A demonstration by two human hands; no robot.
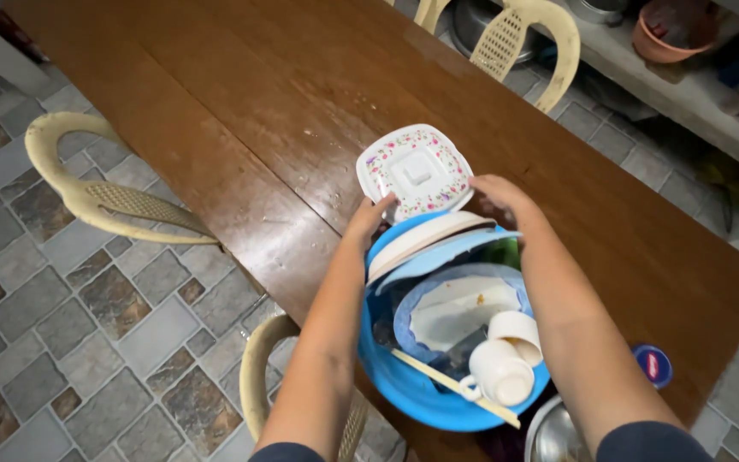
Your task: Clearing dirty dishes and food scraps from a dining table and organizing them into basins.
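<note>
While both arms reach forward over a blue basin (404,385), the left hand (369,218) and right hand (502,198) close on the near edge of a square white plate (416,168) with a floral border, one hand at each lower corner. The plate lies on the brown wooden table (241,111), just beyond the basin and touching the stack in it. How far the fingers curl under the plate cannot be told.

At the table's right edge, beside the right forearm, sits a small round blue lid (653,365) with a red label; its print is too small to make out.

The basin stands at the near table edge and holds dirty dishes: a white plate (425,239) tilted on a pale blue plate (446,252) at the far side, a blue bowl (459,312) with a soiled white dish in it, two white cups (506,359) lying on their sides, and a pale stick (446,385) across the front. A metal bowl (553,432) shows just below the basin.

Cream plastic chairs (96,192) stand around the table on a grey tiled floor (87,342).
</note>
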